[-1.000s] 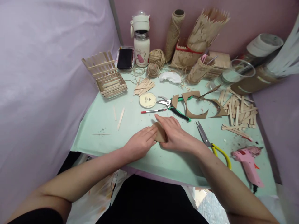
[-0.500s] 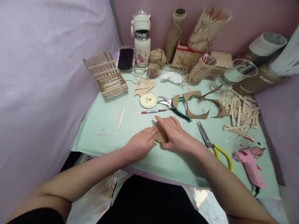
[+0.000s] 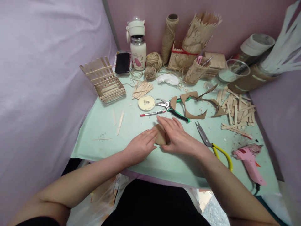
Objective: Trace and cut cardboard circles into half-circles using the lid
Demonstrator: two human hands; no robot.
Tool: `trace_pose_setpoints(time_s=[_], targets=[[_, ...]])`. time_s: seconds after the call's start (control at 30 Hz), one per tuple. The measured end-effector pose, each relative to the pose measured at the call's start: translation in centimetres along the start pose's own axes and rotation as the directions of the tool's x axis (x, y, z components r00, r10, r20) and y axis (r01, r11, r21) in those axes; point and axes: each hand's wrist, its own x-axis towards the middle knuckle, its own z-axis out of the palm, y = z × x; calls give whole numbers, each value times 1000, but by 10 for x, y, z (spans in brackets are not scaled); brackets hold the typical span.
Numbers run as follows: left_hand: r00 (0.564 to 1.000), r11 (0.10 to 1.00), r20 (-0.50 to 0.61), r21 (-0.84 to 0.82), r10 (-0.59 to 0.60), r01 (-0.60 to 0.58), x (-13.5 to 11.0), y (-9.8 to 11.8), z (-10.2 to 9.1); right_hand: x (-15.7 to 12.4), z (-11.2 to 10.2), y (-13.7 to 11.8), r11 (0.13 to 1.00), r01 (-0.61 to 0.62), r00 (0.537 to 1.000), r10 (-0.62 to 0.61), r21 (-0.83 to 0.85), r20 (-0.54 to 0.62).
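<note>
Between my hands is a brown cardboard disc [image 3: 160,136], held low over the table's near side, with both its side edges hidden by my fingers. My left hand [image 3: 141,145] has its fingers together over the disc's left edge. From the right, my right hand [image 3: 175,135] grips the other edge, fingers at the far side and thumb at the near side. Just beyond them lie a red-capped pen [image 3: 152,113] and green-handled pruning shears [image 3: 174,110]. Yellow-handled scissors [image 3: 215,146] rest right of my right hand.
Cut cardboard scraps [image 3: 192,116] and a pile of craft sticks [image 3: 238,108] lie to the right, with a pink glue gun [image 3: 250,163] nearer. A stick-built rack [image 3: 109,89] stands at left. Behind are a bottle [image 3: 138,55], twine balls [image 3: 154,61] and a clear cup [image 3: 231,75].
The camera view has shifted slightly. My fingers have moved a little on the cardboard disc, and more of its face shows between my hands. Both hands keep hold of it.
</note>
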Motion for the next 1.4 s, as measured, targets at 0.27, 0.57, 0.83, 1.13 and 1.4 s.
trace_pose_setpoints(time_s=[0.27,0.57,0.83,1.13,1.4], targets=[[998,997,-26,52,57,-56,2,1,-4,-44,25,-36,970,-96,981,54,-223,-187],[979,969,-128,208,161,-133,9,3,-9,-43,47,-48,928,-163,957,66,-335,-284],[985,950,-49,276,167,-147,22,4,-16,-41,54,-48,917,-158,951,41,-366,-307],[985,928,7,334,171,-164,18,1,-8,-16,0,-18,943,-129,960,41,-306,-276],[981,932,26,310,192,-191,18,-3,-7,78,-14,4,908,-106,994,98,-405,-40]])
